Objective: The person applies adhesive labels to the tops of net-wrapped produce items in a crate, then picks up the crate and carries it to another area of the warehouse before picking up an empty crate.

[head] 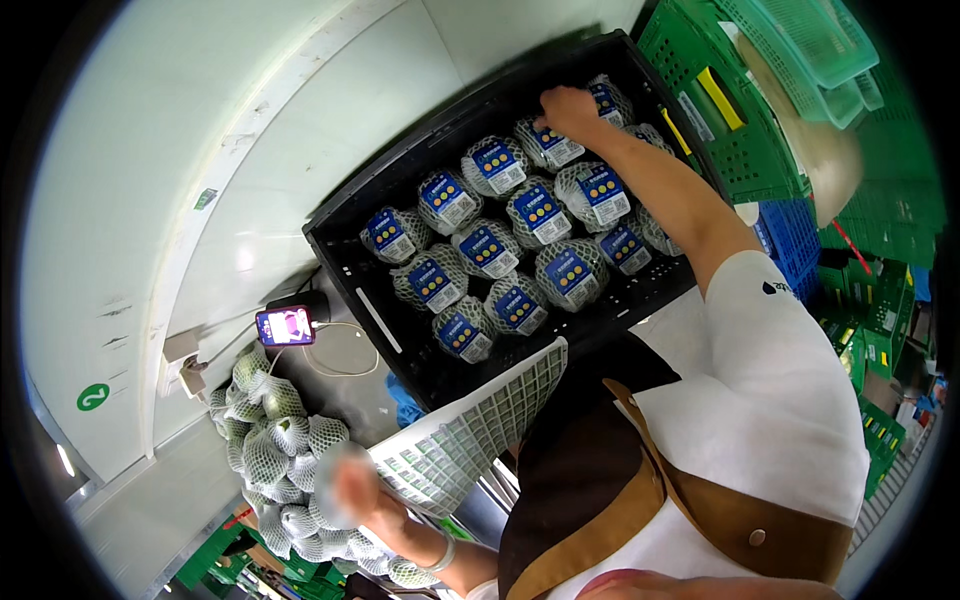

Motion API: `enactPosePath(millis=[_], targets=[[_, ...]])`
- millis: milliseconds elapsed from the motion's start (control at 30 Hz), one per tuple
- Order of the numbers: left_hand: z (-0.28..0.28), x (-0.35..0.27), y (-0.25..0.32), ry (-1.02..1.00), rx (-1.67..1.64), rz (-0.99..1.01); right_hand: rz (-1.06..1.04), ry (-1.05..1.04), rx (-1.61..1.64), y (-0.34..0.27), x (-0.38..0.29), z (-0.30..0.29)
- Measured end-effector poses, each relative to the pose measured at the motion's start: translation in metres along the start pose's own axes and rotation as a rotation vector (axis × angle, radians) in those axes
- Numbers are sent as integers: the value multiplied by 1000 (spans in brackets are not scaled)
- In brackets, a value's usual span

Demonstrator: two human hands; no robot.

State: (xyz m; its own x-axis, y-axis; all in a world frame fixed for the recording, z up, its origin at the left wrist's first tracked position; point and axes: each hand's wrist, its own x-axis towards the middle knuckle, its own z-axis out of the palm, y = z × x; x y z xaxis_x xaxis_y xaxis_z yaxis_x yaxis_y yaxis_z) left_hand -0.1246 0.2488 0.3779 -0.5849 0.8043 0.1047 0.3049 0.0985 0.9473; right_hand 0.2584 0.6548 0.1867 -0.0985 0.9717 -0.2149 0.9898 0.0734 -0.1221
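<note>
My right hand (568, 111) reaches into a black plastic crate (364, 289), its fingers curled against the top of a labelled, netted pack (556, 144). Whether they grip it cannot be made out. Several similar packs (570, 274) in pale foam netting lie in rows inside, with blue-and-white labels facing up. My left hand (352, 484) is blurred at the lower left, beside a corner of a white lattice-sided plastic basket (472, 427). Behind it spreads a heap of green produce in white foam nets (274, 450). Its grip on basket or produce cannot be told.
A lit phone (285, 326) with a charging cable stands near a wall socket (184, 364). Green crates (720, 97) with pale green baskets (821, 45) on top rise beyond the black crate. A blue crate (791, 247) sits behind my right arm. The pale wall (247, 172) borders the far side.
</note>
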Motion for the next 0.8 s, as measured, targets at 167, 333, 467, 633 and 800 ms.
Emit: enactPosePath(millis=[167, 333, 467, 633, 800], targets=[[-4, -1, 6, -41, 60, 22, -200, -110, 440, 24, -28, -3], [-16, -1, -9, -9, -54, -77, -233, -682, 625, 34, -150, 6], [-12, 2, -13, -62, -72, -66, -234, -484, 577, 45, -198, 37], [-8, 3, -17, -105, -78, -47, -173, -341, 582, 53, -198, 54], [-14, 2, -31, -106, -119, -88, -195, -281, 449, 50, -203, 63]])
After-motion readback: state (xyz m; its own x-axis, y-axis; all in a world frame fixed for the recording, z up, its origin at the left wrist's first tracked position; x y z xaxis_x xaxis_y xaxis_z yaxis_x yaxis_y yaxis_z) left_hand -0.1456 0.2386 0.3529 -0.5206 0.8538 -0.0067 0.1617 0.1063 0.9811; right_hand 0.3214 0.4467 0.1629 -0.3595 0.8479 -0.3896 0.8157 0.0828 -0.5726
